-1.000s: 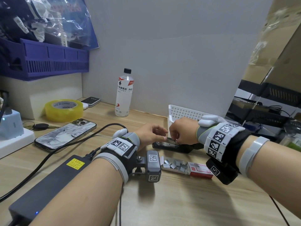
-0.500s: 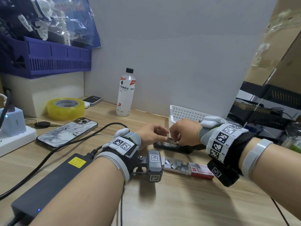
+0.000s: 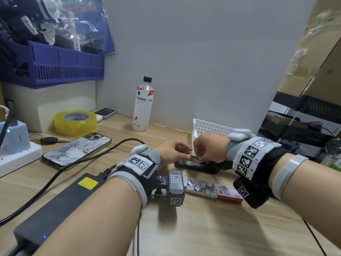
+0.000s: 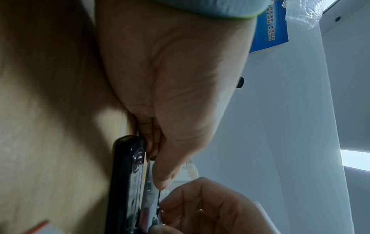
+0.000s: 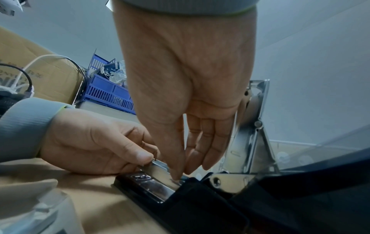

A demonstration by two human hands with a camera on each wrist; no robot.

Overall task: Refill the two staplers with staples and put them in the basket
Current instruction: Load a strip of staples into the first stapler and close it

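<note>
One black stapler (image 3: 195, 165) lies on the desk with its lid (image 5: 254, 126) swung up and its metal magazine (image 5: 160, 170) exposed. My left hand (image 3: 175, 151) pinches the front end of that magazine between thumb (image 5: 140, 156) and fingers. My right hand (image 3: 206, 147) points down at the rear of the magazine, where thumb and forefinger pinch a small silver strip of staples (image 3: 198, 158), mostly hidden. Behind the hands stands the white perforated basket (image 3: 210, 126). No second stapler is in view.
A red staple box (image 3: 229, 193) with its tray of loose staple strips (image 3: 200, 186) lies just in front of the stapler. To the left are a black power brick (image 3: 60, 204) with its cable, a phone (image 3: 77, 151), a tape roll (image 3: 74, 122) and a bottle (image 3: 143, 106).
Both hands stay at the open stapler. My left fingers have edged slightly closer to the right hand.
</note>
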